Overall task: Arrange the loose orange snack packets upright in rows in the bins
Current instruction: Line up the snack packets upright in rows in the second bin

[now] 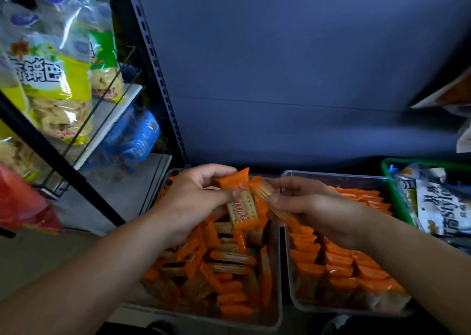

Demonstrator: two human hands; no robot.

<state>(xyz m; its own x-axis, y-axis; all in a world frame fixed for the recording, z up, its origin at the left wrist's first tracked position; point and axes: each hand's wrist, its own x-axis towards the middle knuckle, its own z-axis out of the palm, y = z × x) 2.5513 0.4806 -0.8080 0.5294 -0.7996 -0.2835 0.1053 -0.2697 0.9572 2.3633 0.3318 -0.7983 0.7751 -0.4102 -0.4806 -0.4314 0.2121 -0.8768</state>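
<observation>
A shop: slotted shelf upright [150, 54], bagged snacks [58, 90], bins [285, 306] of orange packets [344, 266].

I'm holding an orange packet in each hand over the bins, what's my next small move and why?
Probably lower the edge-on packet in your right hand into the right bin, beside its neat rows. The left bin lies jumbled, and your left hand holds a second packet ready.

Left hand [201, 199], right hand [314, 207]: curled pinching grips.

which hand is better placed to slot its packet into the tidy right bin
Probably the right hand: it is over the right bin, its packet held edge-on, while the left hand sits over the jumbled left bin.
</observation>
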